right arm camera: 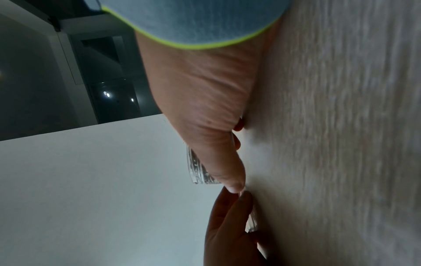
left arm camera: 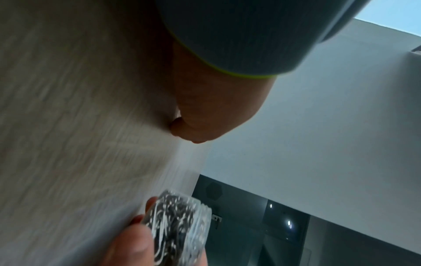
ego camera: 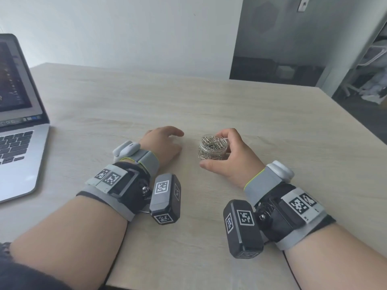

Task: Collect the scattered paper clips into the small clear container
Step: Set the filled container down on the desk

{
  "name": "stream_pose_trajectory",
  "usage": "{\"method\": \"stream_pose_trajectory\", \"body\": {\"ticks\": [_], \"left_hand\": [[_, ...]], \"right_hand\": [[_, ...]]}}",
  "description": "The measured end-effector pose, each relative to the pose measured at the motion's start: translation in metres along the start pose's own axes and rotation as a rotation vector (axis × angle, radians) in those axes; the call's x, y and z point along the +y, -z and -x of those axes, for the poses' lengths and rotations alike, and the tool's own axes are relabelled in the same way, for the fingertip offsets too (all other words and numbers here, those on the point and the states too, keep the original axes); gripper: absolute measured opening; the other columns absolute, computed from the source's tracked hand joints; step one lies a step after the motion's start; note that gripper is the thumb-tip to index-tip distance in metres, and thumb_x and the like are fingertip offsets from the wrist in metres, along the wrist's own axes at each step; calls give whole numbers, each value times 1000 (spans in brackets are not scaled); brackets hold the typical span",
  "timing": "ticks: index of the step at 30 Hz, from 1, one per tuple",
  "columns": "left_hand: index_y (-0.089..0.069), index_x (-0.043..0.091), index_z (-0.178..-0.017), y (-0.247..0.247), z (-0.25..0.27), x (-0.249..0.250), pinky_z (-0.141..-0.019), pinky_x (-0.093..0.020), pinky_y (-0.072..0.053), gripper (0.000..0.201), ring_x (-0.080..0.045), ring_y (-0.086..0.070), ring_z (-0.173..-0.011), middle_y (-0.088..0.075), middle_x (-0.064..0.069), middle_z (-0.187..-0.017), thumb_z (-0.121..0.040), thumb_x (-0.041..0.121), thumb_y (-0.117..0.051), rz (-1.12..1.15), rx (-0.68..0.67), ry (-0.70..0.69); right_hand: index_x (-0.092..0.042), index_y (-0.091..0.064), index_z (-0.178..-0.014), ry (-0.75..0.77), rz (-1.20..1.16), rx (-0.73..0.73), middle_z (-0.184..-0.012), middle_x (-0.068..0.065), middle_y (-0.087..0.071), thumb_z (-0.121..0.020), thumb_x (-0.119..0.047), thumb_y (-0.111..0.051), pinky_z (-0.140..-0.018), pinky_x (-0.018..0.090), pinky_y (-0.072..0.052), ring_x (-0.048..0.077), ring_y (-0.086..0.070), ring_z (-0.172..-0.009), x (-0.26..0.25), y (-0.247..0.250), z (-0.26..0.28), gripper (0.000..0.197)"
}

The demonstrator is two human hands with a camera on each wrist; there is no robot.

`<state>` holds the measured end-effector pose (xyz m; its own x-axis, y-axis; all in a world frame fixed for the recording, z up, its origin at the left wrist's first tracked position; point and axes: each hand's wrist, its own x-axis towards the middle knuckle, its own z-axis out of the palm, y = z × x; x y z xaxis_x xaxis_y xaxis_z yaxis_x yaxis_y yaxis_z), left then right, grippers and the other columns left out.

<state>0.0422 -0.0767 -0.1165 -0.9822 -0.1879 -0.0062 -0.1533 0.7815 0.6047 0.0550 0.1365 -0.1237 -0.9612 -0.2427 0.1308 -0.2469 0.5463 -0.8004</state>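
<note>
A small clear container point(ego camera: 210, 143), filled to its rim with silver paper clips, stands on the light wooden table point(ego camera: 209, 105) a little right of centre. My right hand point(ego camera: 213, 150) grips it, thumb on the near side and fingers curled round the far side. My left hand point(ego camera: 167, 141) rests palm down on the table just left of the container, fingers loosely curled. The left wrist view shows the container point(left arm camera: 180, 225) with the right thumb against it. In the right wrist view a small clear piece point(right arm camera: 251, 222) shows under the left hand point(right arm camera: 227, 225); I cannot tell what it is. I see no loose clips.
An open laptop point(ego camera: 18, 130) sits at the table's left edge. The table's far edge meets a white wall, and its right edge drops off beside a dark doorway and shelving.
</note>
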Motion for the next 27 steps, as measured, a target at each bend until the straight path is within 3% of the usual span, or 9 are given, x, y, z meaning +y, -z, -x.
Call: {"method": "stream_pose_trajectory", "body": {"ticks": [2,5,9,11,14,18,21,24,27], "left_hand": [[-64,44,-127,-4,0,5,-96,-30,-44,33,-18,-58,-123,-62,10,-127,-96,34,-61,75,12,-81],[-64,38,-121,-7,1,13,-95,-33,-48,27,-17,-64,-110,-69,7,-119,-99,50,-54,404,44,-128],[-65,33,-113,-8,4,21,-62,-28,-43,32,-15,-59,-81,-65,7,-96,-107,53,-40,734,95,-96],[-65,32,-102,-10,4,24,-58,-27,-44,33,-14,-63,-78,-63,4,-98,-100,59,-46,892,80,-57],[-58,24,-92,-14,5,24,-66,-35,-56,34,-16,-72,-85,-61,-1,-100,-84,56,-66,1108,21,7],[-54,18,-85,-18,10,24,-69,-36,-61,29,-18,-73,-83,-63,-2,-86,-86,29,-81,1194,-124,-43],[-61,15,-92,-18,15,25,-67,-34,-61,33,-16,-69,-72,-64,-1,-83,-71,24,-85,1118,-209,-119],[-71,20,-105,-17,16,24,-88,-46,-59,58,-23,-68,-83,-65,-2,-95,-53,36,-93,1014,-207,-139],[-74,25,-113,-16,19,24,-89,-42,-58,62,-19,-67,-85,-63,3,-99,-56,36,-94,930,-207,-140]], "right_hand": [[-44,-39,-104,3,2,-3,-93,-16,-67,-48,-64,-75,-91,43,-51,11,-67,-89,0,-1,-1,69],[-45,-41,-106,10,1,-3,-94,-13,-68,-48,-63,-75,-90,44,-51,14,-67,-87,0,-2,-2,70],[-50,-42,-114,12,17,-45,-100,-14,-67,-47,-64,-76,-95,43,-49,12,-68,-93,-1,-4,-3,77],[-51,-43,-115,10,28,-70,-101,-17,-67,-46,-64,-77,-96,42,-49,10,-68,-95,-2,-3,-2,78],[-48,-42,-109,14,40,-89,-96,-15,-67,-46,-63,-77,-94,45,-49,11,-68,-92,-4,-4,-1,74],[-46,-41,-104,9,22,-73,-97,-15,-69,-45,-62,-79,-91,46,-51,12,-69,-90,-3,-4,0,72],[-45,-41,-105,-13,11,-46,-98,-14,-69,-44,-63,-78,-89,44,-52,12,-69,-90,-1,-4,-2,74],[-44,-41,-110,-20,25,-28,-101,-15,-67,-44,-65,-77,-89,43,-52,12,-67,-93,0,-3,-2,77],[-45,-49,-110,-6,16,-22,-99,-16,-67,-46,-65,-76,-89,43,-52,11,-65,-93,-1,-2,-2,72]]}}
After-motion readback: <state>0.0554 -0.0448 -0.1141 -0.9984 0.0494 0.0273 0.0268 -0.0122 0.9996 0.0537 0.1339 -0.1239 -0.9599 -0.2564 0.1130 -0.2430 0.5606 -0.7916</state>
